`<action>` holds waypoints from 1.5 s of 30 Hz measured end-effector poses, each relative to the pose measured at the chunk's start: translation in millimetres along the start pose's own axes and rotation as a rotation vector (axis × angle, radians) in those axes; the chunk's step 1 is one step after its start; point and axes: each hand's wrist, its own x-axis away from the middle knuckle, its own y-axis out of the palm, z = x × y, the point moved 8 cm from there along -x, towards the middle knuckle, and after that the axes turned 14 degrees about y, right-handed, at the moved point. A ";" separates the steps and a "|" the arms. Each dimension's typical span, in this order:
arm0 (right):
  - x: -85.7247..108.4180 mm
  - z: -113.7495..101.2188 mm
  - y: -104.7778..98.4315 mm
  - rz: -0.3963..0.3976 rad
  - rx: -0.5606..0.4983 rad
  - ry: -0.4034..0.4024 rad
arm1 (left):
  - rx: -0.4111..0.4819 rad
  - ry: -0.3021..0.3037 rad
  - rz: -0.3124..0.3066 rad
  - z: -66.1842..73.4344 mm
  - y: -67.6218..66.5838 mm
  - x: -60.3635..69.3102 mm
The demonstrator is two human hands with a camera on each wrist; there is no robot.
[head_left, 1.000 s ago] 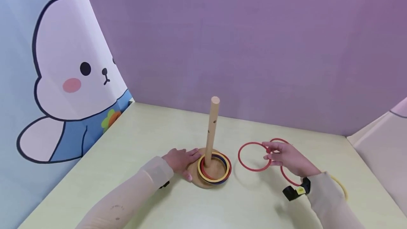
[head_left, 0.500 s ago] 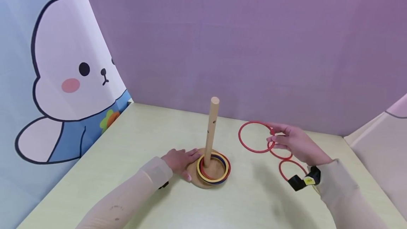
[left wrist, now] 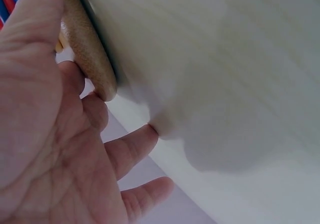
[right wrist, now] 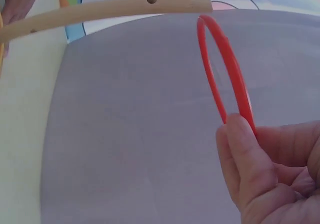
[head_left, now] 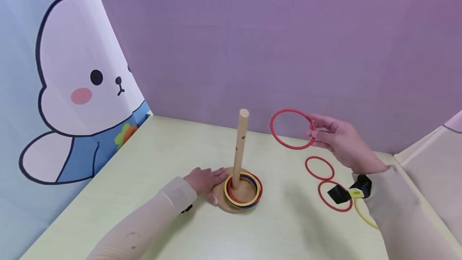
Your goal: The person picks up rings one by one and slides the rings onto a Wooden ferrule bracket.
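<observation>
A wooden peg [head_left: 240, 143] stands upright on a round wooden base [head_left: 223, 196]. Around its foot lie yellow, red and blue rings, the yellow ring [head_left: 258, 187] on top. The left hand [head_left: 202, 183] rests at the left edge of the base, fingers spread; in the left wrist view the hand [left wrist: 65, 144] touches the rim of the base [left wrist: 90, 48]. Up and to the right of the peg, the right hand [head_left: 339, 139] pinches a red ring [head_left: 285, 144] at its right side. The right wrist view shows that ring [right wrist: 235, 73] between thumb and fingers, near the peg's top end [right wrist: 195, 3], not around it.
On the table [head_left: 274, 232] at right lie two more red rings, the upper ring [head_left: 306, 166] and the lower ring [head_left: 321, 198], and a yellow ring [head_left: 366, 220] partly behind the right sleeve. A purple backdrop [head_left: 252, 43] and a rabbit-print cloth [head_left: 72, 59] stand behind.
The right hand has lifted the red ring from low over the table to about the height of the peg's top. The left hand and the peg have not moved.
</observation>
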 end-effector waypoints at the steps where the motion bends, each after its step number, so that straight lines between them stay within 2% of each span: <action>1: 0.3 -2.3 0.3 0.005 0.004 -0.004 | -0.002 -0.001 -0.002 -0.2 -0.2 -0.1; 4: 1.3 -9.4 0.5 0.016 0.003 -0.021 | -0.004 -0.002 -0.003 -0.7 -1.4 0.1; 9: 3.0 -20.0 1.9 0.015 -0.072 -0.037 | 0.011 0.008 -0.002 -0.4 -3.2 -0.6; 19: 4.1 -31.5 20.2 0.008 -0.122 -0.064 | 0.045 0.001 -0.002 -3.8 -4.0 -3.8; 27: 1.6 -35.1 36.4 0.011 -0.102 -0.057 | -0.007 0.052 0.044 -5.7 1.6 -2.0; 35: 1.2 -35.5 42.3 0.017 -0.076 -0.047 | 0.013 0.068 0.031 -4.5 5.1 7.8; 39: 1.9 -37.1 45.6 0.020 -0.076 -0.056 | 0.013 0.113 0.061 -3.9 5.3 8.9; 45: 1.5 -37.8 52.3 0.027 -0.067 -0.053 | -0.079 0.212 0.134 -5.7 1.1 11.4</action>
